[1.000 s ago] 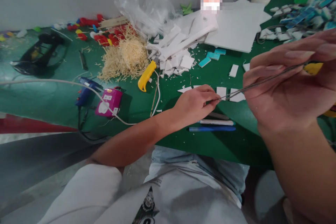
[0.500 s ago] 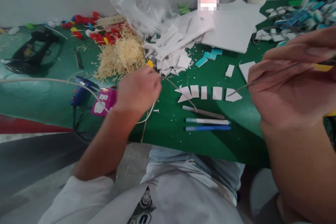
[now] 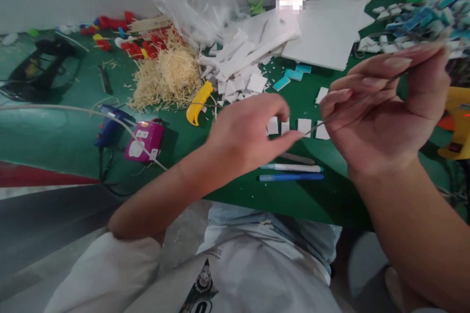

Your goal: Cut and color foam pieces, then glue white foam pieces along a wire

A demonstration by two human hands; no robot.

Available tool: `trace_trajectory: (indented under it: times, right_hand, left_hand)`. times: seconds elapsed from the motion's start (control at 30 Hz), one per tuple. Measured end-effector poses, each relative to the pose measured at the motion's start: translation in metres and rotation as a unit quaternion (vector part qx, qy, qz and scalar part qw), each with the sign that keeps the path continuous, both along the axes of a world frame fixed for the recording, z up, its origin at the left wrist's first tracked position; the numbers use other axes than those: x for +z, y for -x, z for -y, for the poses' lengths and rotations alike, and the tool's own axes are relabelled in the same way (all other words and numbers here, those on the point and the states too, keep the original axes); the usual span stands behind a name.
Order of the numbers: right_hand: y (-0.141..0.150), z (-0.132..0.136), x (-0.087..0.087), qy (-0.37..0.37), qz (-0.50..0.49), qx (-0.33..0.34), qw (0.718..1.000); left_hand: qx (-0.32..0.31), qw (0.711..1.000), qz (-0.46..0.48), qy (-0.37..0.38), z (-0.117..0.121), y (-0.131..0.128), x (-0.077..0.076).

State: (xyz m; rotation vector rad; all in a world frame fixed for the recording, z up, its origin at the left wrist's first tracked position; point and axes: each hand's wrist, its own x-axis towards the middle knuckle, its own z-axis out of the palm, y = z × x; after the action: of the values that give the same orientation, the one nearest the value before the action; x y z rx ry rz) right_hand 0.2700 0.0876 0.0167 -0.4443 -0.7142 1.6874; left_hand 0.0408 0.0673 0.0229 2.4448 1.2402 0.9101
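My right hand [image 3: 385, 102] is raised over the right of the table, thumb and forefinger pinched on a thin grey wire [image 3: 345, 107] that slants down to the left across the palm. My left hand [image 3: 249, 129] reaches across the middle with thumb and fingers apart. Its thumb tip is beside the wire's lower end; whether they touch, I cannot tell. Beneath the hands is a row of small white foam pieces [image 3: 304, 128], partly covered by the left hand. In front of them lie a grey pen [image 3: 301, 159], a white marker [image 3: 293, 168] and a blue marker [image 3: 293, 177].
Left of my hand lies a yellow curved piece [image 3: 199, 101]; another yellow tool [image 3: 457, 127] is at the right edge. Wood shavings [image 3: 169, 78], foam scraps [image 3: 238, 78] and foam sheets [image 3: 323, 34] lie behind. A purple box [image 3: 152, 137] and blue glue gun [image 3: 110, 124] are left.
My left hand has moved right, from beside the shavings to over the foam row, uncovering the yellow piece. My right hand has shifted left with the wire, revealing the yellow tool behind it.
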Motion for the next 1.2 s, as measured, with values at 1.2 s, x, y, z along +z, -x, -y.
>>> trace_trajectory:
  times: [1.2]
  right_hand:
    - [0.032,0.003,-0.026,-0.174,0.242,-0.270,0.916]
  left_hand:
    - [0.023,0.994,0.073,0.082,-0.021,0.002,-0.014]
